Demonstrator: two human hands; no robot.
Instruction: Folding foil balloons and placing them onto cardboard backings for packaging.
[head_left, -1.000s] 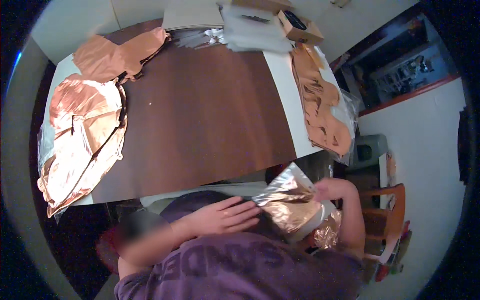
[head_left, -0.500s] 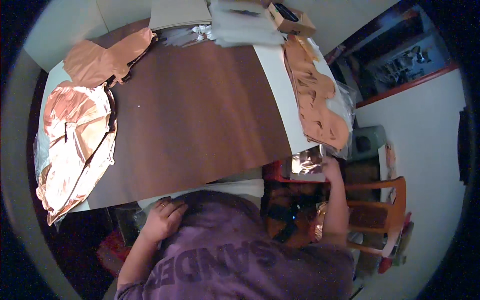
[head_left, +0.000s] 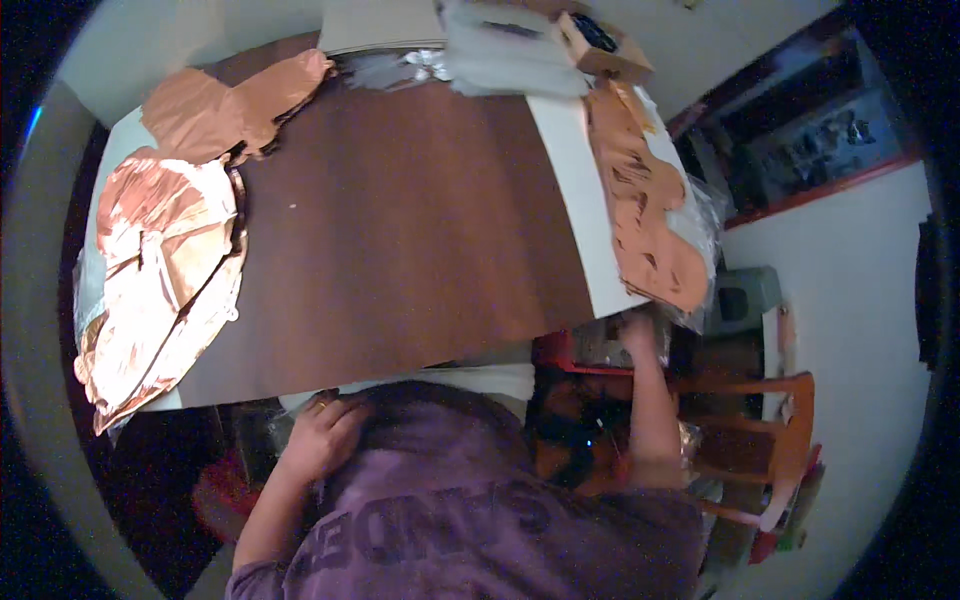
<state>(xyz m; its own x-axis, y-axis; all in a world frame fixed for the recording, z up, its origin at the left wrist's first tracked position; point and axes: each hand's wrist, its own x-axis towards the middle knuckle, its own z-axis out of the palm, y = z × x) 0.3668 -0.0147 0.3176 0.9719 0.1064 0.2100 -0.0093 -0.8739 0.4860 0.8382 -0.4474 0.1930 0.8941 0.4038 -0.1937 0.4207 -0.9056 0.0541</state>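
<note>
My left hand, with a ring on one finger, lies on the purple sweater at my waist, just below the table's near edge. Its fingers look loosely bent and nothing shows in them. At the near right corner of the table, my right hand reaches down beside a red open container. Motion smears its fingers, so a hold cannot be made out. On the left of the table lie shiny copper-coloured flat foil pieces, like deflated foil balloons. A duller stack of wavy-edged copper foil pieces lies along the right side.
The brown tabletop has white margins. More copper foil lies at the far left. Clear plastic sheeting and a small cardboard box sit at the back. A wooden chair stands at the right.
My right hand has shifted slightly left and down at the red container; the shiny foil seen beside it is no longer plainly visible. The view has turned slightly. My left hand stays at my waist.
</note>
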